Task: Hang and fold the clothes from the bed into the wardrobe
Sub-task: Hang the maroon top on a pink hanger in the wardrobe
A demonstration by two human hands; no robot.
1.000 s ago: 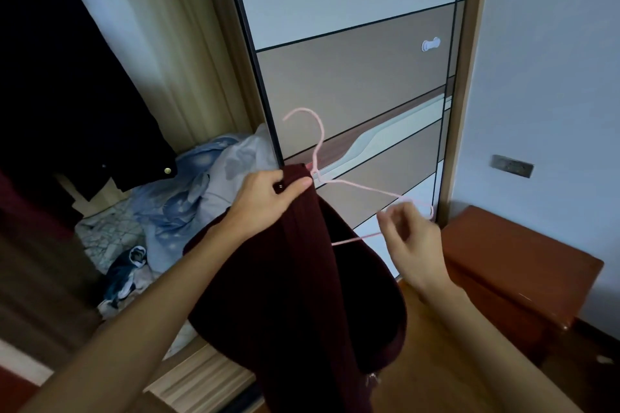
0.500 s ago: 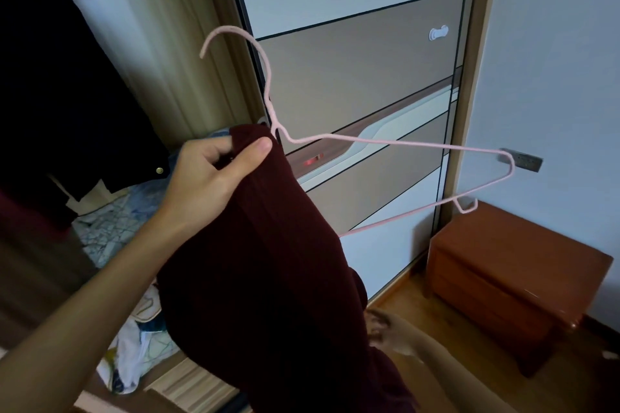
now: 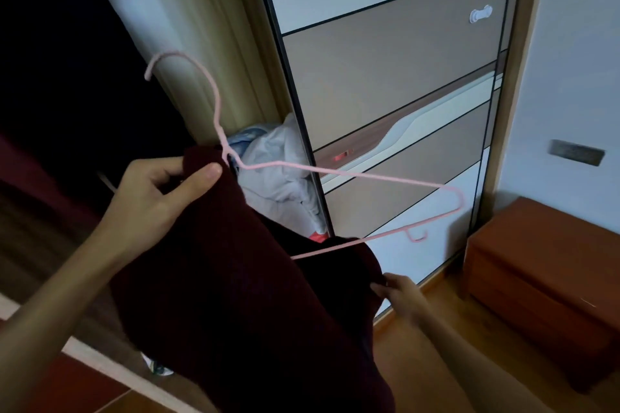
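- Head view: the left hand point(image 3: 161, 191) pinches the top edge of the maroon garment point(image 3: 235, 295) between thumb and curled fingers, right at the neck of the pink hanger point(image 3: 335, 171), just left of the sliding door point(image 3: 385, 77).
- Low in front of the door, the right hand point(image 3: 399, 292) grips a fold of the garment under the hanger's bottom bar. Its fingertips are buried in the cloth.
- The garment is bunched on the hanger's left side only. The right shoulder and most of the bottom bar stand bare across the door's face, so the step in hand looks like seating the cloth on the wire.
- Doing it well probably means holding the neck pinch firm so the wire cannot swivel, while the right hand draws the fold up and out along the bare shoulder.
- Thick cloth on thin wire may slide off, so level the hanger before letting go.
- The hook points left of the door, toward the dark opening. No rail is visible there.
- A pile of pale clothes point(image 3: 278, 171) lies just behind the door's left edge, so keep the hem above it.
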